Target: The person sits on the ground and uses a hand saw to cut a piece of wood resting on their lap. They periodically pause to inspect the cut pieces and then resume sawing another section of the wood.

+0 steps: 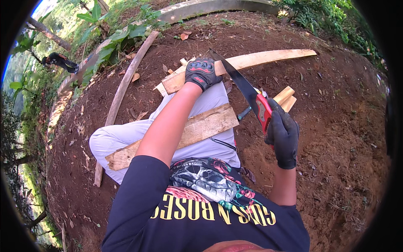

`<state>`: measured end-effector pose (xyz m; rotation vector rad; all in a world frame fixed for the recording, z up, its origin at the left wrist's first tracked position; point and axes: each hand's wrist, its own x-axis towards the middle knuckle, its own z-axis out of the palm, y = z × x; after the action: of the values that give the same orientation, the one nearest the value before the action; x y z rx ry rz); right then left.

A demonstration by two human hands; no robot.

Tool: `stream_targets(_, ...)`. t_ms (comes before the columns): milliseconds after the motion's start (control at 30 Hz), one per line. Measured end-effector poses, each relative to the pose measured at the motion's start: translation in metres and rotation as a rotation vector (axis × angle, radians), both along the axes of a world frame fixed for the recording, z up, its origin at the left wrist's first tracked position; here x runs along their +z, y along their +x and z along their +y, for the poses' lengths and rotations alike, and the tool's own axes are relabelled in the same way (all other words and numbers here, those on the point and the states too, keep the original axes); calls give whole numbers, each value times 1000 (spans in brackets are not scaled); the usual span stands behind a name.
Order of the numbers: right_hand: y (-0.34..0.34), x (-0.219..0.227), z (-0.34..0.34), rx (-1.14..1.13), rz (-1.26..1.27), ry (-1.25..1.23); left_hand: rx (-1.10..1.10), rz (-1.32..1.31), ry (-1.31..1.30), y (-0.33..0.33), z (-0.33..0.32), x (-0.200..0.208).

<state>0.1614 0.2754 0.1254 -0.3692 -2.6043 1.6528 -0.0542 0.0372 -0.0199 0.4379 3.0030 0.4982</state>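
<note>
My left hand (203,72), in a black glove with red trim, is closed over a long pale wooden plank (268,58) and presses it down in front of my leg. My right hand (282,132), in a dark glove, grips the red handle of a handsaw (245,86). The saw's dark blade slants up and left across the plank, just right of my left hand. Whether its teeth are inside the wood I cannot tell. Across my lap lies a shorter, rough board (174,136), touched by neither hand.
A long thin wooden strip (126,84) lies on the soil at the left. Short wood pieces (285,98) and a dark-handled tool (244,113) are beside my right hand. A person (61,62) is farther off at the left. A low curb (218,6) runs along the back.
</note>
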Motion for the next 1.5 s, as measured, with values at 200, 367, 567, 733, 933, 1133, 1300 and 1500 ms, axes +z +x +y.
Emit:
stream_targets(200, 19, 14, -9, -28, -51, 10, 6, 82, 46, 14, 5, -7)
stream_targets(367, -37, -43, -7, 45, 49, 166, -66, 221, 38, 26, 7, -17)
stream_targets(567, -129, -163, 1, -114, -142, 49, -41, 118, 110, 45, -3, -6)
stream_targets(733, -109, -180, 14, -75, -27, -54, -41, 150, 144, 43, -1, -10)
stream_targets(933, -77, -181, 5, -40, -1, -95, 2, -62, 183, 37, -10, 7)
stream_targets(1133, -71, -206, 27, 134, 213, 192, -21, -342, 278, 17, -28, 23)
stream_targets(1300, -73, -220, 32, -81, -161, -270, 110, -338, 353, 1, -50, 7)
stream_targets(1500, -35, -270, 64, -32, -189, 267, 508, -122, 460, -14, -100, 12)
